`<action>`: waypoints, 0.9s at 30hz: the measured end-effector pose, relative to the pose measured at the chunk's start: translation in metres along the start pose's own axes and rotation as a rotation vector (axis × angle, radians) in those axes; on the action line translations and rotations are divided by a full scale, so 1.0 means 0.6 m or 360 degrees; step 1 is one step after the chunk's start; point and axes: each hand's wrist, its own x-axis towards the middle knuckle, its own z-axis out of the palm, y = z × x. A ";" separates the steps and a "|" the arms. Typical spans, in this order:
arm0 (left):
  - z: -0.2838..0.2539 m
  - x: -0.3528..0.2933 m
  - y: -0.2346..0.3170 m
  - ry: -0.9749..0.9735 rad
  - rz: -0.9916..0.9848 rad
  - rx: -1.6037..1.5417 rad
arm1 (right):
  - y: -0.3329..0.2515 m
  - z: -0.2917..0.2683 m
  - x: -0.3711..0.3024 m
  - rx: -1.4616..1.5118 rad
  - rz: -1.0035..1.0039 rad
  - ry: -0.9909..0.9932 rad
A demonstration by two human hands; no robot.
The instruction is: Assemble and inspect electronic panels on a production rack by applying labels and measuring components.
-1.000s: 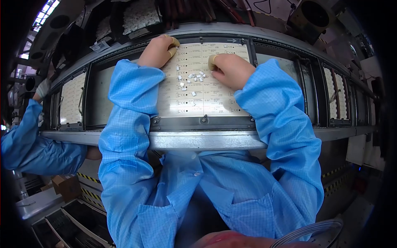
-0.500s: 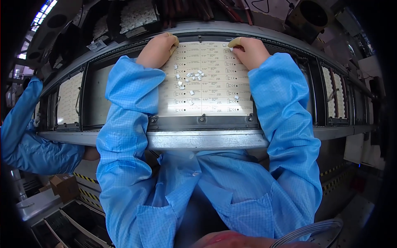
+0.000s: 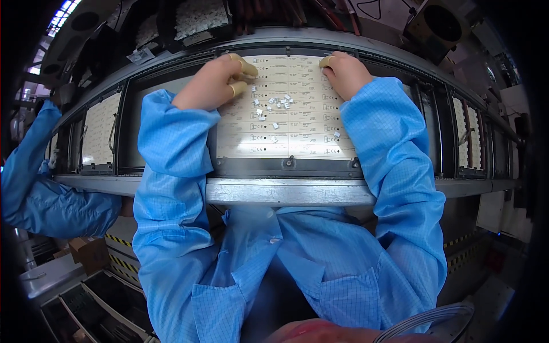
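Observation:
A pale cream panel of printed circuit boards (image 3: 240, 150), marked in repeated rows, lies flat in a dark frame (image 3: 251, 167) in front of me. Over its far left part is my left hand (image 3: 213, 83), open, with yellow finger cots on its thumb and finger and a gap between them. My right hand (image 3: 347, 73) is at the far right edge of the panel, a cot on one finger, its fingertips pinched together; what they hold is too small to name. Small white connectors (image 3: 286, 103) lie scattered on the panel, several bunched near the middle. Another white connector (image 3: 337, 134) sits near right.
A metal rail (image 3: 286, 191) runs along the near side. Black bins of white parts (image 3: 200, 20) stand beyond the line at far left. More framed panels (image 3: 100, 134) sit to the left and right. A co-worker's blue sleeve (image 3: 74, 211) reaches in at left.
My left hand has drawn back left and nearer across the panel, its thumb and finger now apart. My right hand stays at the far right edge. The whole view has shifted slightly.

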 end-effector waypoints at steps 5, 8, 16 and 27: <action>0.029 -0.005 0.002 0.0005 -0.0022 -0.0005 | -0.004 0.002 0.000 -0.0201 -0.0037 -0.0042; 0.041 -0.002 -0.011 0.0044 0.0000 0.0025 | -0.001 0.003 0.001 -0.0033 -0.0049 -0.0008; 0.028 0.004 -0.008 0.0293 -0.0156 -0.0008 | -0.023 -0.006 -0.021 0.0150 -0.0254 0.0131; 0.023 0.035 -0.044 0.0656 -0.0456 -0.0561 | -0.083 0.015 -0.045 0.0399 -0.0519 -0.0238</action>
